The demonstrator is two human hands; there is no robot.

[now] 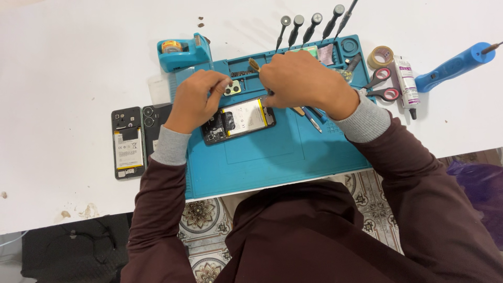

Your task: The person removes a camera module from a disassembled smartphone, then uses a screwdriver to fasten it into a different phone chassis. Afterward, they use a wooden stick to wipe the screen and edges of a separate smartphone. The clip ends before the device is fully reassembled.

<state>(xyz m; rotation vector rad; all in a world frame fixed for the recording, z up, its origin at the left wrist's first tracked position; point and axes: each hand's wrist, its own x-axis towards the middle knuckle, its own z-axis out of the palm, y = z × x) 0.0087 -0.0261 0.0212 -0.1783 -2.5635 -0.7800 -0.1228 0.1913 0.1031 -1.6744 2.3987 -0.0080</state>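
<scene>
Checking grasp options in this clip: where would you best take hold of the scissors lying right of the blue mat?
Probably by the red loop handles of the scissors, coming from the right, table-edge side. The loops lie flat and exposed there, while the blades point toward the blue mat and pass under the right hand. A tube lies close beside them.

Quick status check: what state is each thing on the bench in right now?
Opened phone: back off, lying on blue mat.
Second phone: back off, lying on white table.
Camera cover: detached, pinched by left hand.
Right hand: over the phone's top edge.
Scissors: closed.
</scene>
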